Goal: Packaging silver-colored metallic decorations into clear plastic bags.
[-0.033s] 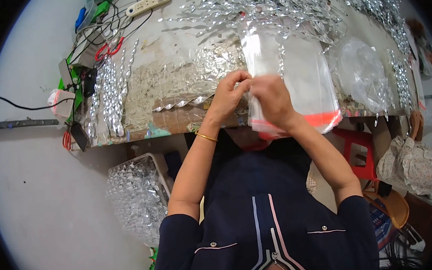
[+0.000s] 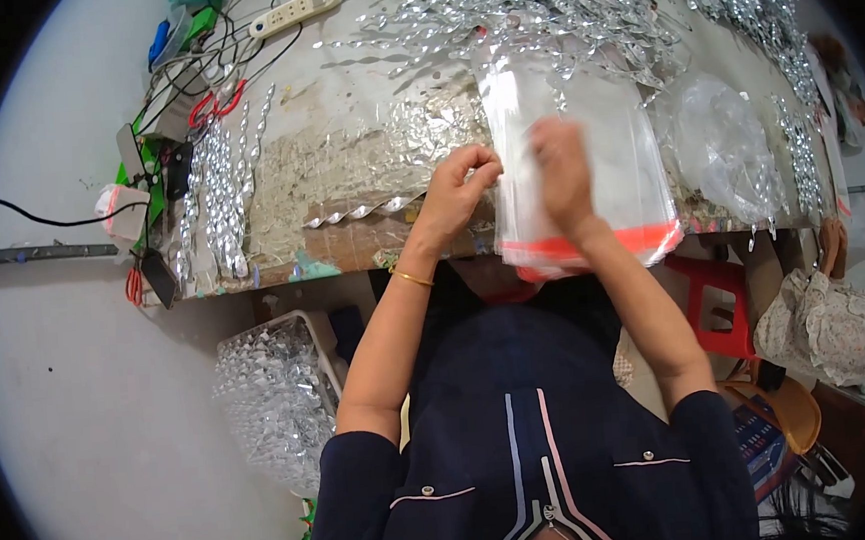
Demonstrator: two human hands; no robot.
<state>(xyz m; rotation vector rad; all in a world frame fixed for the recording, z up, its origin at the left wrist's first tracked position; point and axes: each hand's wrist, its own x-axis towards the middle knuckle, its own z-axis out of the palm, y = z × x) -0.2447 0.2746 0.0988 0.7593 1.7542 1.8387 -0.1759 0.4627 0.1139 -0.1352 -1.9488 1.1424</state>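
Observation:
A stack of clear plastic bags [image 2: 617, 187] with a red strip along its near end lies at the table's front edge and hangs over it a little. My left hand [image 2: 452, 193] pinches the left edge of the top bag. My right hand [image 2: 561, 176] is blurred and rests on the same bag with its fingers curled on the plastic. Shiny silver twisted strips [image 2: 554, 6] cover the far part of the table. One such strip [image 2: 358, 213] lies just left of my left hand.
A row of silver strips [image 2: 212, 200] lies at the table's left, with red-handled pliers [image 2: 215, 105] and a white power strip [image 2: 294, 11] behind it. A crumpled clear bag [image 2: 725, 149] sits to the right. Below are a wire basket [image 2: 276, 401] of silver pieces and a red stool [image 2: 716, 305].
My right hand has shifted slightly on the bags and is blurred now. Nothing else has visibly moved.

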